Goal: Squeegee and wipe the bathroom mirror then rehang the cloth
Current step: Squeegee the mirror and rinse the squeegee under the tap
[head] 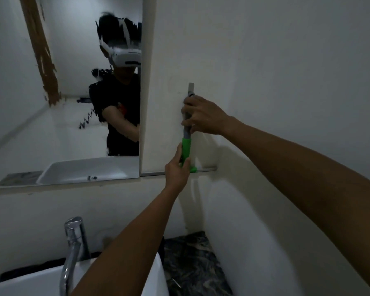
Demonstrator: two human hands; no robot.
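A squeegee stands upright against the right panel of the bathroom mirror [167,103], which reflects only white wall. Its green handle [186,149] is at the bottom and its grey blade part [191,87] points up. My left hand [176,170] grips the green handle from below. My right hand [203,116] is closed around the grey part higher up. The left mirror panel [62,124] reflects the person wearing the head camera. No cloth is in view.
Below the mirror a chrome faucet [73,242] rises over a white sink [41,280]. A dark marbled countertop [192,263] lies to the sink's right, against a white wall [286,82] that closes in on the right.
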